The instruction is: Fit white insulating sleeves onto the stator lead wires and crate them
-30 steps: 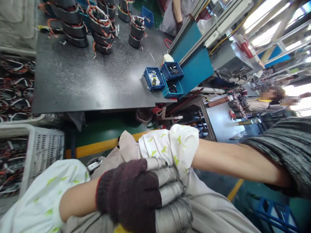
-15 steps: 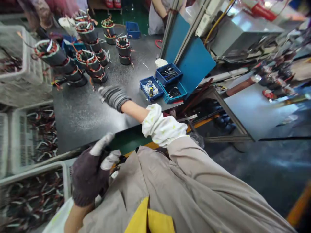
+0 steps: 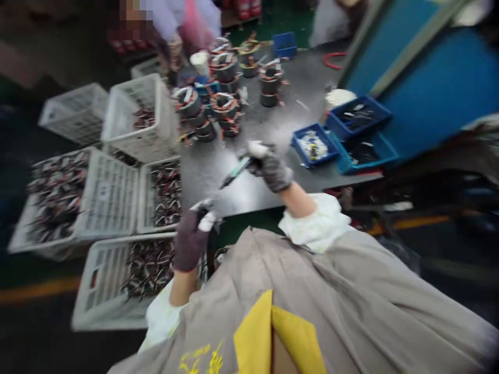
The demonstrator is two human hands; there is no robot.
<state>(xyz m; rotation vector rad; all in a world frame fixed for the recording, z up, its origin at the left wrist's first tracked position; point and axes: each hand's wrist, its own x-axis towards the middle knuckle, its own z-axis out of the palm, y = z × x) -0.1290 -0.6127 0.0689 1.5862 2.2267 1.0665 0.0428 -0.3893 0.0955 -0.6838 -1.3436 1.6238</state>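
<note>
My right hand [image 3: 268, 163], in a dark grey glove with white fingertips, is closed around a slim marker pen [image 3: 236, 172] with a teal-green body and a dark tip. The pen slants down and left over the grey metal table [image 3: 249, 200], its tip towards my other hand. My left hand [image 3: 195, 231], in a purplish-brown glove with white fingertips, is at the table's front edge. Its thumb and fingers are curled together; blur hides what is between them. Beyond the hands stand stacks of wire-wound stators [image 3: 225, 106] with orange and white leads.
Blue bins of small parts [image 3: 315, 145] and dark pieces [image 3: 356, 115] stand at the right, beside a blue panel [image 3: 436, 88]. White plastic crates [image 3: 113, 200] full of wired parts crowd the left. A white roll [image 3: 340, 97] and red ring [image 3: 333, 61] lie farther back. A person [image 3: 187, 23] is across the table.
The view has swung left, bringing more crates in. My right hand has come nearer my left, and the pen now shows clearly in it. My left hand has moved up to the table edge.
</note>
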